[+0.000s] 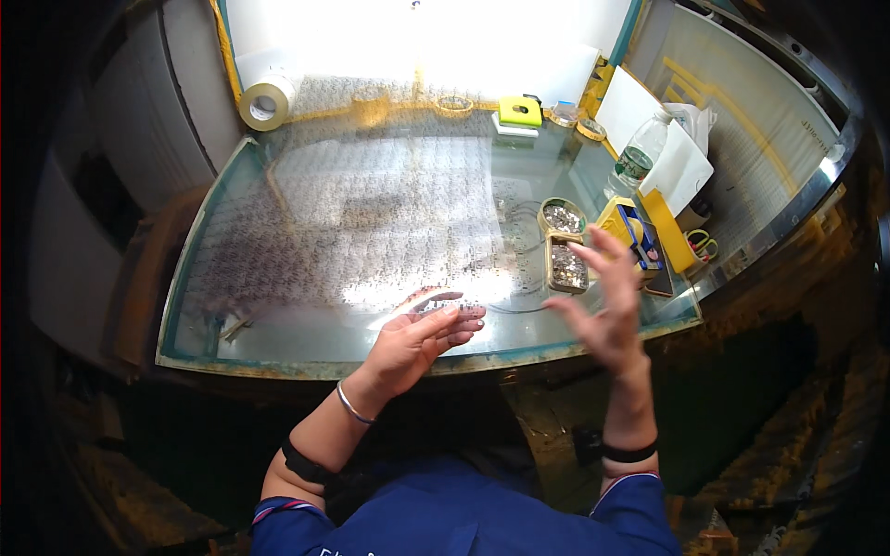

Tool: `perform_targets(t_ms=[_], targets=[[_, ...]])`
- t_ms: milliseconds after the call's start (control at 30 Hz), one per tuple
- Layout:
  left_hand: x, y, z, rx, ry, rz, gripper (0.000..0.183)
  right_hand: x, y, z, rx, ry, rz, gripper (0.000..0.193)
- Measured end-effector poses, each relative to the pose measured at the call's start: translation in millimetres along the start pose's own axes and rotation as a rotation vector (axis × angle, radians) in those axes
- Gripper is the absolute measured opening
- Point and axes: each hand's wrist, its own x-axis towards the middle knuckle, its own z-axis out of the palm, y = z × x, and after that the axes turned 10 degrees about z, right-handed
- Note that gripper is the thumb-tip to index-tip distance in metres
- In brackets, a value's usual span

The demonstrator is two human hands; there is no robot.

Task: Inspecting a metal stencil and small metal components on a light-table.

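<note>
My left hand (pixel 408 347) is over the near edge of the glass-topped table (pixel 306 347), its fingers curled and the thumb pressed toward them. Something thin and see-through may be between them, but glare keeps me from making it out. To its right, my right hand (pixel 607 310) is raised with fingers spread and nothing visible in them. Just beyond those fingers stand a round dish (pixel 562 218) and a rectangular tray (pixel 567 266), both filled with small shiny pieces. A large translucent sheet (pixel 371 199) with rows of dark marks covers much of the tabletop.
A tape roll (pixel 264 107) stands at the far left. A yellow-green case (pixel 519 111) and a small tape roll (pixel 591 129) are at the back. On the right are a plastic bottle (pixel 642 153), a yellow-and-blue box (pixel 635 232) and scissors (pixel 702 246).
</note>
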Motion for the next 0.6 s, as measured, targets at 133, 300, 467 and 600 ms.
perform_targets(t_ms=[133,300,467,600], targets=[[2,0,9,0.049,0.002,0.003,0.027,17,54,-63,-0.006,0.224,0.364,0.008],[-1,3,7,0.052,0.034,0.008,0.031,24,107,-90,-0.016,-0.043,0.583,0.023],[1,1,10,0.052,0.065,0.001,0.031,29,115,-81,-0.181,-0.272,0.777,0.029],[-1,2,10,0.058,0.06,0.011,0.032,41,105,-75,-0.326,-0.375,0.825,0.026]])
